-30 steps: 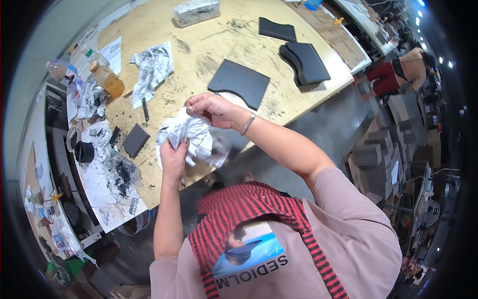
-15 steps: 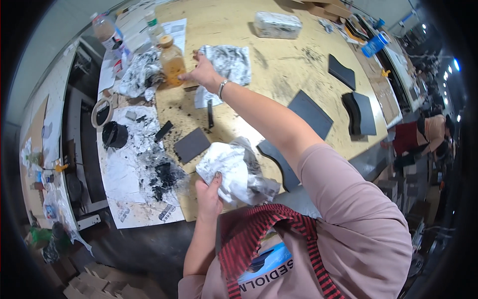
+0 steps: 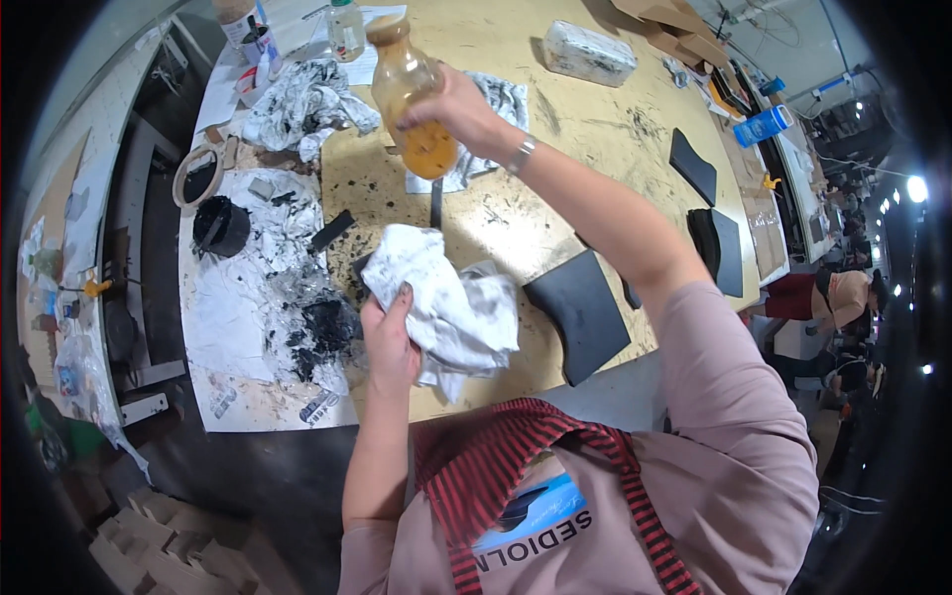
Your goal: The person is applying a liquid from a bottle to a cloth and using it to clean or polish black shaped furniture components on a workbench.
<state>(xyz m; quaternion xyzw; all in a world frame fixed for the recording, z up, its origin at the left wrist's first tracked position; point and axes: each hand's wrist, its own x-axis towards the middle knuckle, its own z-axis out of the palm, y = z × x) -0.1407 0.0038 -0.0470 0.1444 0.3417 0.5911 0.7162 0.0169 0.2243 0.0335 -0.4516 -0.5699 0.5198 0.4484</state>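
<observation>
The person's right hand [image 3: 460, 111] grips a tilted bottle [image 3: 405, 81] of orange liquid [image 3: 430, 152]. The left hand [image 3: 392, 342] holds a crumpled white cloth [image 3: 443, 305] over the yellow table [image 3: 595, 124]. A dark board [image 3: 583, 315] lies to the cloth's right, and a black cup [image 3: 224, 228] sits on stained paper [image 3: 233, 312] to its left.

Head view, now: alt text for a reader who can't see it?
A person's right hand grips a bottle of orange liquid over a stained yellow workbench; the left hand holds a crumpled white cloth. Black-smeared paper lies left, dark curved-edge panels right.
</observation>
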